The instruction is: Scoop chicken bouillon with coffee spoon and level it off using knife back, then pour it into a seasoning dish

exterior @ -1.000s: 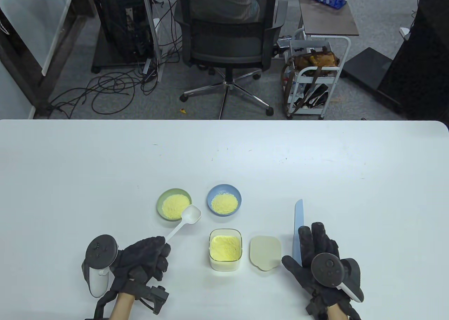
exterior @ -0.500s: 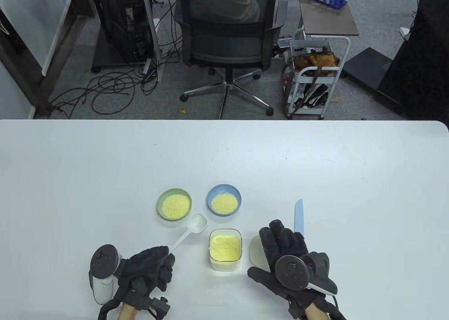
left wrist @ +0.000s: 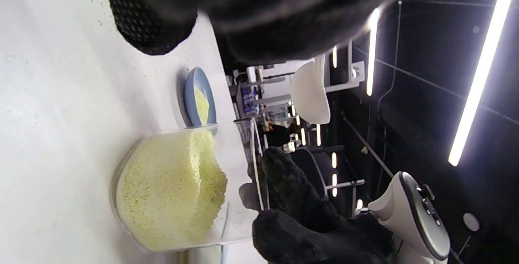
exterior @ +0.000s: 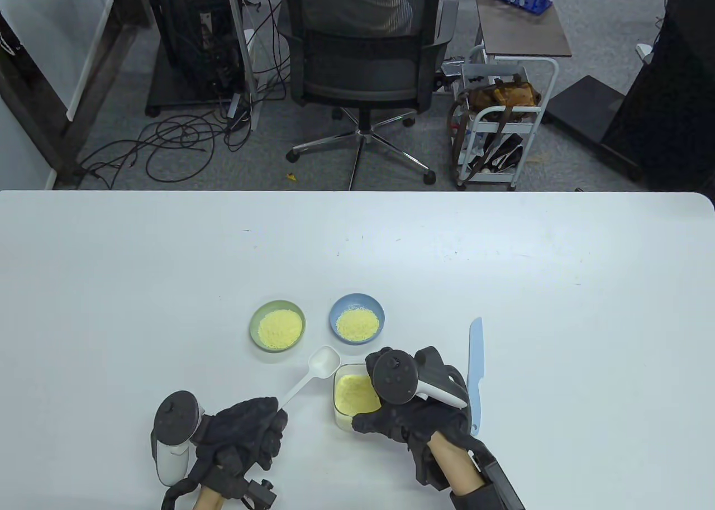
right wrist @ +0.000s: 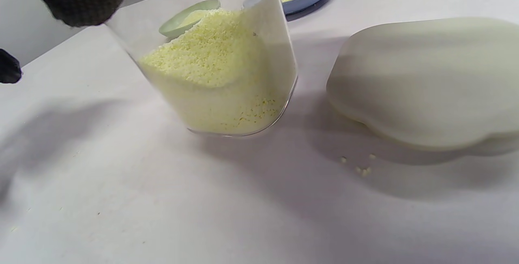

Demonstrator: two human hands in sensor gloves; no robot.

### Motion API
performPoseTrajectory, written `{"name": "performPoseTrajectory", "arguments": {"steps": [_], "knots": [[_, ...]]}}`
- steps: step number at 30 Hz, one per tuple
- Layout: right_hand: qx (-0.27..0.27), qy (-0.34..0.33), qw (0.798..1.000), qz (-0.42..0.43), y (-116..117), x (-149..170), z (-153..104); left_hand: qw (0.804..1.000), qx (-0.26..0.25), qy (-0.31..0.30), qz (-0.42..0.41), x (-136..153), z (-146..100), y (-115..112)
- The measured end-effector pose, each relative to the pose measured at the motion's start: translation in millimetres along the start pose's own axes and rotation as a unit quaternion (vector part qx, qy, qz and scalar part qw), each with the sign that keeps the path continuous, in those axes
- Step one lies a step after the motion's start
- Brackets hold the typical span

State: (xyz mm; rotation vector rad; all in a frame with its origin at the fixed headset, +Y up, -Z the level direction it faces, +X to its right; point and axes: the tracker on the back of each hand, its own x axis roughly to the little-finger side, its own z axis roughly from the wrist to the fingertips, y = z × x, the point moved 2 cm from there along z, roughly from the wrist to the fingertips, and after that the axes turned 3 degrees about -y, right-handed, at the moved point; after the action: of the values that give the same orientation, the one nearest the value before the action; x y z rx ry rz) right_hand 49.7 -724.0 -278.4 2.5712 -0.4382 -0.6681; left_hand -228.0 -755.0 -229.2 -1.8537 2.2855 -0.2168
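My left hand [exterior: 271, 412] grips the handle of a white coffee spoon [exterior: 325, 362]; its empty bowl hovers just left of the clear bouillon container [exterior: 354, 395]. My right hand [exterior: 368, 391] wraps the container's right side, thumb at the near corner and fingers at the far one. In the right wrist view the container [right wrist: 227, 73] leans, with yellow granules banked inside. In the left wrist view the spoon bowl [left wrist: 310, 93] hangs above the container [left wrist: 178, 187]. A light blue knife [exterior: 476, 365] lies on the table, right of my right hand. The green dish [exterior: 277, 327] and blue dish [exterior: 357, 318] hold granules.
The container's beige lid [right wrist: 425, 81] lies flat just right of it, hidden under my right hand in the table view. A few spilled granules [right wrist: 361, 166] sit before the lid. The white table [exterior: 167, 264] reaches far back, with an office chair [exterior: 363, 57] behind it.
My right hand left the knife, swept left over the lid and took hold of the container. My left hand carried the spoon rightward from the green dish to the container's edge.
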Motion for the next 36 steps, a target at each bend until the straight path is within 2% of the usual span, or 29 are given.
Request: {"name": "performPoseTrajectory", "arguments": {"steps": [3, 6, 12, 15, 17, 25, 30, 32, 36], "knots": [[-0.006, 0.001, 1.000, 0.012, -0.5, 2.0, 0.6, 0.998, 0.000, -0.004, 0.060, -8.5, 0.1, -2.6], [-0.007, -0.001, 1.000, 0.016, -0.5, 2.8, 1.2, 0.988, -0.046, -0.024, 0.144, -22.7, 1.6, 1.0], [-0.005, -0.004, 1.000, 0.022, 0.5, 5.8, -0.2, 0.970, -0.048, -0.044, 0.236, -50.1, 7.0, -7.2], [-0.004, -0.005, 1.000, 0.021, 0.3, 5.5, -0.4, 0.963, -0.023, -0.040, 0.264, -56.0, 13.8, -18.1], [-0.004, -0.006, 1.000, 0.023, 0.3, 5.5, -0.6, 0.962, -0.031, -0.042, 0.268, -58.2, 17.7, -24.9], [-0.001, -0.014, 0.999, 0.036, 0.0, 9.2, -0.9, 0.939, -0.005, -0.034, 0.341, -68.9, 37.5, -54.9], [0.000, -0.016, 0.999, 0.042, -0.5, 9.2, -0.3, 0.919, 0.041, 0.014, 0.392, -79.6, 47.8, -63.1], [0.001, -0.016, 0.999, 0.042, -0.6, 9.1, -0.4, 0.903, 0.077, 0.047, 0.420, -80.8, 51.5, -69.0], [0.000, -0.015, 0.999, 0.044, -0.9, 9.3, -0.8, 0.900, 0.112, 0.092, 0.411, -79.9, 59.0, -72.8]]}}
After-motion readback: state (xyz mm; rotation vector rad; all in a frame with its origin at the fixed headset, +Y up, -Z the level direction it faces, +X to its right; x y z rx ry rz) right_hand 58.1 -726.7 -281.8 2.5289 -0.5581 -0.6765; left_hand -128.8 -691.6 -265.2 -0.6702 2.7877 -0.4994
